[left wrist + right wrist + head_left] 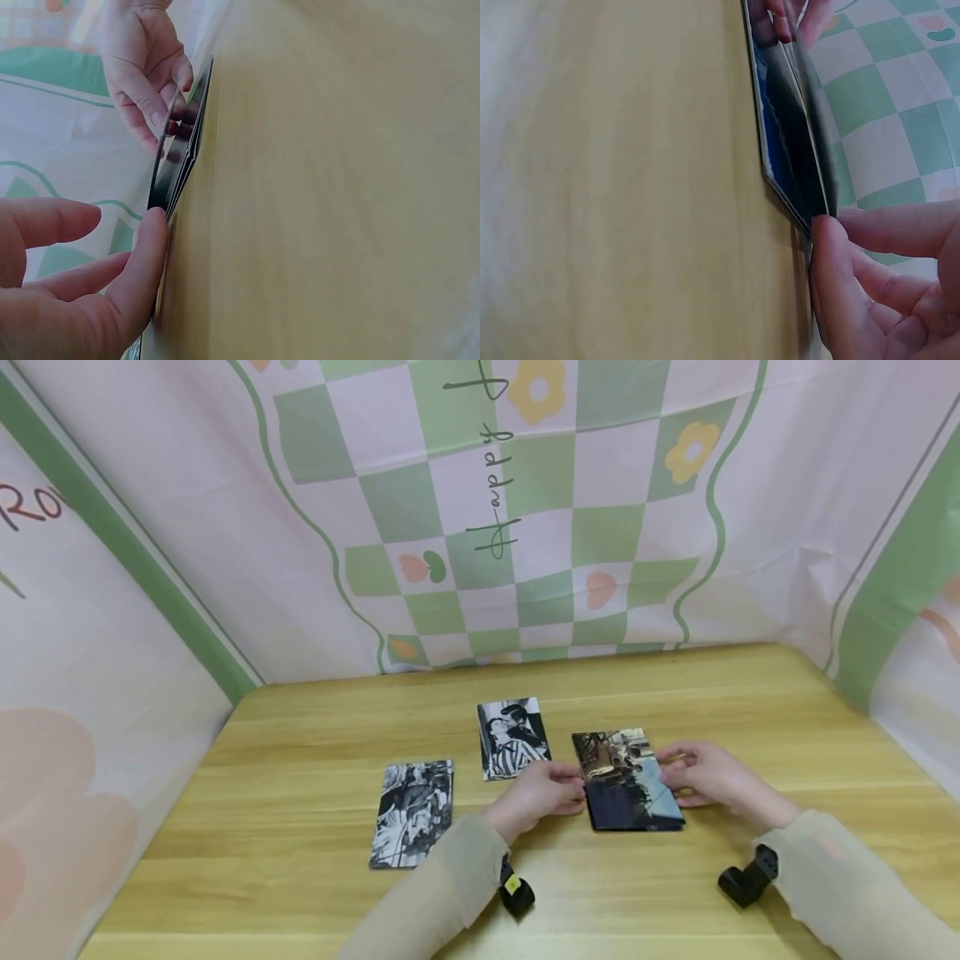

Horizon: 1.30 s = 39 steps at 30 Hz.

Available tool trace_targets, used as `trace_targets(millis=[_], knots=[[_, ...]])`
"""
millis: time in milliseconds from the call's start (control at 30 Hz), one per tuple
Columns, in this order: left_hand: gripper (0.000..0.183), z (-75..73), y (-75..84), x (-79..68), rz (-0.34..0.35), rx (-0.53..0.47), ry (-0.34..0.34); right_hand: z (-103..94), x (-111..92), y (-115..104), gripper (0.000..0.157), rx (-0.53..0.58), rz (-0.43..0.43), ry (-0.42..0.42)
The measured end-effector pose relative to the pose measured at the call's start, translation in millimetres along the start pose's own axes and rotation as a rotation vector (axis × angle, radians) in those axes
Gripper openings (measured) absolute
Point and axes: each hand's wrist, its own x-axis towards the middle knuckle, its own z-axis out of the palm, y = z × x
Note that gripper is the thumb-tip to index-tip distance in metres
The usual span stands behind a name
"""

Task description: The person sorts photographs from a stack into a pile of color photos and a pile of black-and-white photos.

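Observation:
A stack of photo cards point(630, 785) with a colour picture on top lies between the two hands, right of the table's middle. My right hand point(708, 777) pinches the top card at its right edge, between thumb and forefinger. In both wrist views the upper card point(819, 150) is tilted up, with a gap between it and the cards point(196, 124) underneath. My left hand point(542, 797) is at the stack's left edge. In the left wrist view its thumb point(146, 262) touches the card edge, while the forefinger stands apart.
Two black-and-white photo cards lie on the wooden table point(285, 827): one point(513, 737) behind my left hand, another point(412, 814) left of my left forearm. Printed fabric point(540, 543) hangs along the back and sides. Each wrist carries a black camera point(750, 875).

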Motion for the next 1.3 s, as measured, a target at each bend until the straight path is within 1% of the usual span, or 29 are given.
trace_targets(millis=[267, 567, 867, 1100, 1300], knots=[[0.036, -1.5, 0.3, -0.9, -0.008, 0.010, -0.002, 0.1, 0.1, -0.1, 0.048, -0.014, 0.000, 0.003], [0.034, -2.0, 0.8, -1.8, 0.006, 0.014, -0.006, -0.2, -0.6, 0.2, 0.051, -0.007, -0.005, 0.003], [0.033, -1.9, 1.1, -1.6, 0.006, 0.012, -0.004, -4.1, -3.3, 2.0, 0.051, -0.016, -0.008, -0.002], [0.033, -1.5, 0.8, -0.3, 0.001, 0.006, 0.005, -5.8, -4.9, 2.0, 0.051, 0.005, -0.001, -0.013], [0.032, -1.6, 2.1, -0.6, 0.004, -0.011, 0.011, -3.1, -8.4, -4.2, 0.053, 0.005, -0.037, -0.025]])
